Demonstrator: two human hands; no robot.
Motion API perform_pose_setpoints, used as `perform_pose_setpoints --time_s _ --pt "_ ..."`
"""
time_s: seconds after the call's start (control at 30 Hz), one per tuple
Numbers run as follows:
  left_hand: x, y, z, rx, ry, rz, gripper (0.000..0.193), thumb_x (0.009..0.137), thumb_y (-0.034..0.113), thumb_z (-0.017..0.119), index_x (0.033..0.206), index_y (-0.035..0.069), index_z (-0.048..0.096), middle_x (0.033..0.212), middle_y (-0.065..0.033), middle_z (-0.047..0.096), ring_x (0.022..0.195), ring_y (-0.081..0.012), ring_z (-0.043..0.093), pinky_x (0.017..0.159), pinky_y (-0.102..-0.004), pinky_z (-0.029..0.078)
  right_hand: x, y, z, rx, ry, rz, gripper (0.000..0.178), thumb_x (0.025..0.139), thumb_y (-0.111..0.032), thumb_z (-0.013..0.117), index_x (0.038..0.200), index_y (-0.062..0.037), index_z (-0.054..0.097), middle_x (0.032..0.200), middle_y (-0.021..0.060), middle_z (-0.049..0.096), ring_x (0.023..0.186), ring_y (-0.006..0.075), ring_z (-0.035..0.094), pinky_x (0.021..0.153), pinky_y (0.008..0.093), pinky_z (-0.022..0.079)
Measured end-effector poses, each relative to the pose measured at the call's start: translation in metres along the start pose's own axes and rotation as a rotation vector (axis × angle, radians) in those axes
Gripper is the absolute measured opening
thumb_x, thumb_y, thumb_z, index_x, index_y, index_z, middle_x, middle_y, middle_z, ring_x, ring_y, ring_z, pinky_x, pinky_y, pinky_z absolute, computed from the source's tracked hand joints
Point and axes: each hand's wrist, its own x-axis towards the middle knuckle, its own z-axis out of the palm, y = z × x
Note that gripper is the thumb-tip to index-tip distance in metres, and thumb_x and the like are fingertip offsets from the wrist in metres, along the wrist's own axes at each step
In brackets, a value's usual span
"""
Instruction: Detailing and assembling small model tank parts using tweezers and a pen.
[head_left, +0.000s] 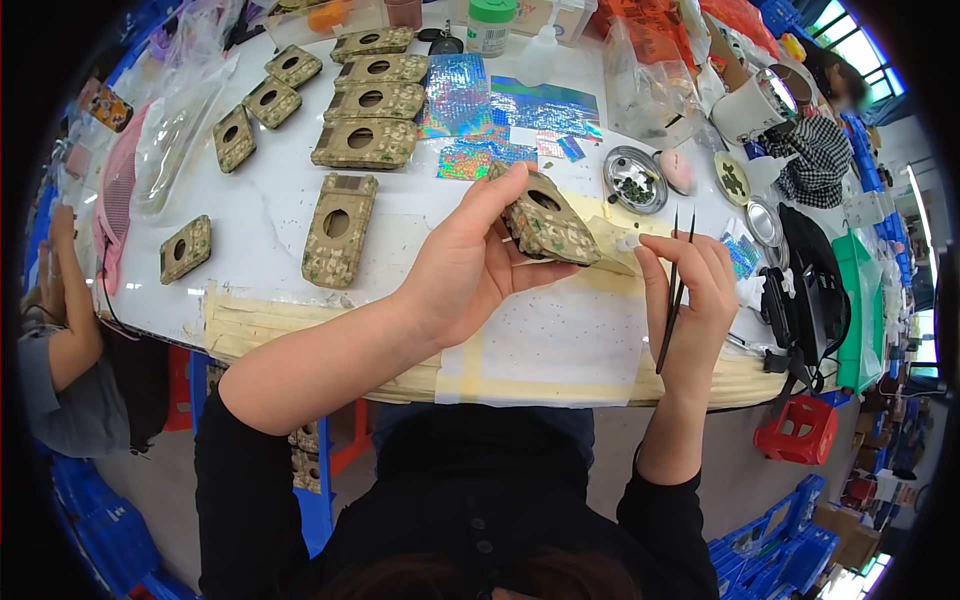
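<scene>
My left hand point(455, 270) is closed around a camouflage-painted model tank hull point(560, 228), tilted above the table, with a round hole in its top. Just right of it, my right hand point(705, 290) is closed on dark tweezers point(667, 338), their tips pointing up and away. A small whitish bit point(627, 242) shows at its thumb and forefinger; I cannot make out what it is. Below both hands lies a white sheet point(545, 350) edged with yellowish tape. To the left, a similar upright-lying hull point(340, 230) rests nearest my left forearm.
Several more hulls point(365, 143) stand in a row behind, with smaller ones point(235, 140) at left. Shiny holographic sheets point(457, 95) lie mid-table. A round tin point(635, 180) holds dark green bits. At right are a black bag point(815, 285) and green tray point(858, 310). Another person point(65, 350) sits at left.
</scene>
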Motion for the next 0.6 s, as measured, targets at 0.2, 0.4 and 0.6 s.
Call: perform_pose_setpoints --time_s 0.2,0.4,0.6 --pt "-0.002 0.002 0.002 -0.003 -0.021 -0.023 0.036 0.095 0.038 0.043 0.117 0.009 0.043 0.112 -0.0087 0.055 0.102 -0.0205 0.06 0.088 -0.0403 0.052 0.006 -0.01 -0.013 0.049 0.151 -0.024 0.016 0.07 0.001 0.072 0.084 -0.0029 0.065 0.076 0.0108 0.06 0.076 0.0248 0.055 0.069 0.0317 0.044" --pt "-0.004 0.002 0.009 0.023 -0.031 -0.074 0.048 0.096 0.042 0.038 0.126 0.005 0.042 0.115 -0.0135 0.056 0.098 -0.0245 0.062 0.08 -0.036 0.056 0.018 -0.03 -0.017 0.511 0.198 -0.048 0.009 0.079 0.002 0.065 0.088 0.0004 0.062 0.078 0.0083 0.059 0.076 0.0188 0.053 0.083 0.0336 0.046" --pt "-0.005 0.002 0.007 -0.01 -0.057 -0.09 0.047 0.096 0.043 0.037 0.123 0.005 0.043 0.114 -0.0134 0.057 0.097 -0.0248 0.063 0.079 -0.0359 0.056 0.021 -0.037 0.005 0.769 0.069 0.101 0.006 0.087 -0.003 0.06 0.09 0.001 0.059 0.081 0.0084 0.061 0.074 0.0109 0.051 0.068 0.0232 0.042"
